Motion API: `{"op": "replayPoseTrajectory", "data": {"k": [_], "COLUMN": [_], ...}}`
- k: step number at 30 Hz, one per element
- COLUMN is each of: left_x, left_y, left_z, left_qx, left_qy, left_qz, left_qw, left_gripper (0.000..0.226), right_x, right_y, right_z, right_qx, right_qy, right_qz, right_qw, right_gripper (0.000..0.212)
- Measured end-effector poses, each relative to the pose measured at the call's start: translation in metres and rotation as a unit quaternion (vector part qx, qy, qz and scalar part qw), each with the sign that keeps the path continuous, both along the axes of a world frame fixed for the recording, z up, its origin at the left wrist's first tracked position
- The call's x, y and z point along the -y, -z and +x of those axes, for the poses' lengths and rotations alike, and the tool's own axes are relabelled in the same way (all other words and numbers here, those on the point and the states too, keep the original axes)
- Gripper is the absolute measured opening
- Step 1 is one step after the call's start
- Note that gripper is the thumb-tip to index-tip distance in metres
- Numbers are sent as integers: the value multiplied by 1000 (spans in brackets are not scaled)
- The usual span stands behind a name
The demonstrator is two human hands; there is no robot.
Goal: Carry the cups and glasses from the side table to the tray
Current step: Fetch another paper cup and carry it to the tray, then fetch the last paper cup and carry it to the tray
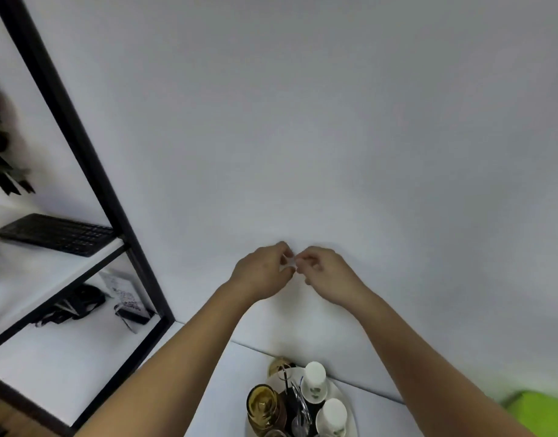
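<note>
Both my hands are raised in front of a white wall. My left hand and my right hand meet fingertip to fingertip, pinching a tiny pale thing between them; what it is I cannot tell. Far below them, at the bottom edge, a round white tray stands on a white table. On it are two white upturned cups, gold-tinted glasses and clear glasses. Neither hand is near the tray.
A black-framed shelf unit stands at the left, with a black keyboard on one white shelf and dark small items below. A bright green object sits at the bottom right. The white wall fills the upper view.
</note>
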State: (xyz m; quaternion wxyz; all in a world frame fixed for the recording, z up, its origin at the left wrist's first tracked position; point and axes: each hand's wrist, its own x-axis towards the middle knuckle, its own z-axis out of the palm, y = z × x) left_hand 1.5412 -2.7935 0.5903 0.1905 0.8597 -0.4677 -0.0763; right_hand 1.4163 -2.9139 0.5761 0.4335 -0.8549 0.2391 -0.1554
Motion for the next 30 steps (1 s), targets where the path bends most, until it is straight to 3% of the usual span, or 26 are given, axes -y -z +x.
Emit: {"op": "replayPoseTrajectory", "data": {"k": [5, 7, 20, 25, 30], "left_x": [-30, -40, -120, -190, -285], "left_y": [-66, -74, -74, -47, -23], "left_z": [-1, -5, -81, -161, -254], "left_qx": [78, 90, 97, 92, 112], "left_qy": [-90, -108, -188, -267, -387], "left_qz": [-193, -227, -277, -275, -213], "left_qw": [974, 964, 937, 919, 890], "left_gripper": [40, 43, 47, 45, 46], "right_x": [-23, -35, -92, -148, -243], "right_y": [-75, -86, -89, -70, -49], "right_z": [-4, -7, -39, -71, -110], "right_qx": [195, 231, 262, 240, 212], "right_qy": [31, 26, -106, -221, -343], "right_qz": [10, 26, 48, 68, 137], "right_qw": [980, 972, 958, 943, 905], "right_gripper": [19, 19, 17, 18, 15]}}
